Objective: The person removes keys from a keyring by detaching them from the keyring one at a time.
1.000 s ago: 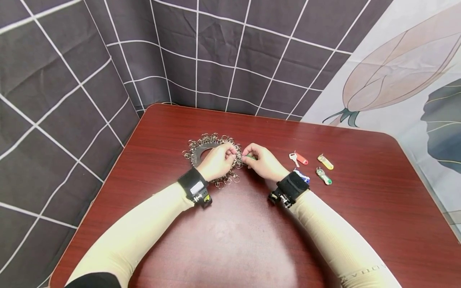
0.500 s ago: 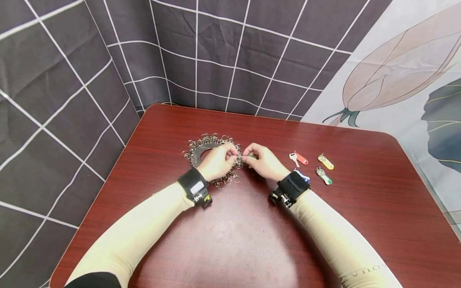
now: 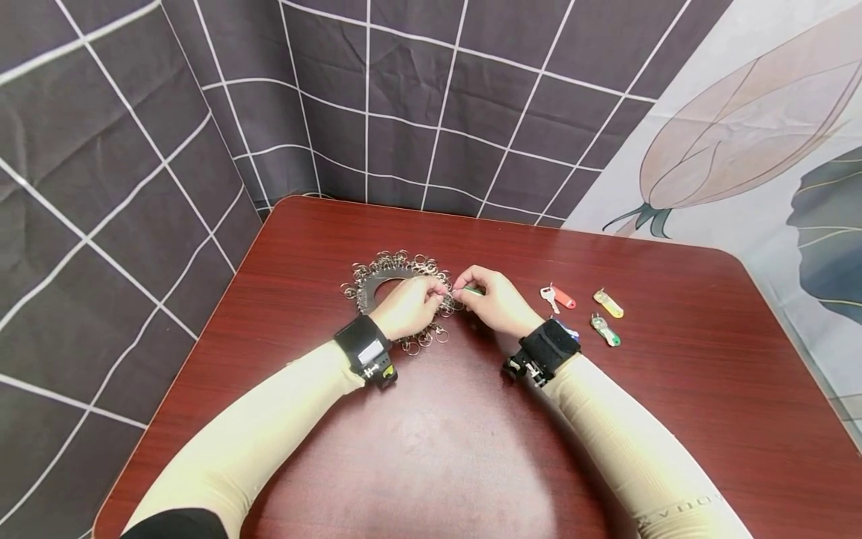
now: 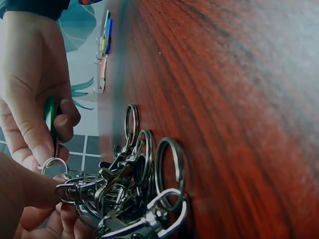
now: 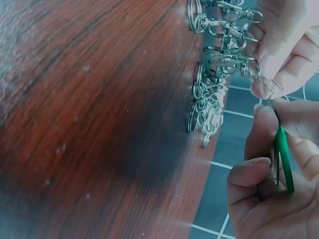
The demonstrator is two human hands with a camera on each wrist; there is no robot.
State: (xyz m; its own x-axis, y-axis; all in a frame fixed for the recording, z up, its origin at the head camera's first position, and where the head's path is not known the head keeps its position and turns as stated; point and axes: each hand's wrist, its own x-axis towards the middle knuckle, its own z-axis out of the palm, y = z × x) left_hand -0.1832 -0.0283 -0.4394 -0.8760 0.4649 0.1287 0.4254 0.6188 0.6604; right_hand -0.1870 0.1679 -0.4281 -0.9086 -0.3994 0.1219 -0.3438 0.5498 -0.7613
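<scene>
A grey, rounded plate lies on the table, its rim crowded with silver swivel clasps and split rings. My left hand reaches over it and pinches a small split ring at the rim's right side. Opposite, my right hand holds a green key tag with a metal key alongside it, between thumb and fingers. The tag's top end meets the split ring right at both hands' fingertips. Those fingers partly hide the joint between tag and ring.
To the right lie several tagged keys: a red one, a yellow one, a green one and a blue one partly behind the right wrist strap. Dark checked cloth hangs behind the red-brown table.
Both hands stay at the plate's right rim with only small finger shifts. The right hand tilts slightly, and more of the green tag shows. The keys on the table have not moved.
</scene>
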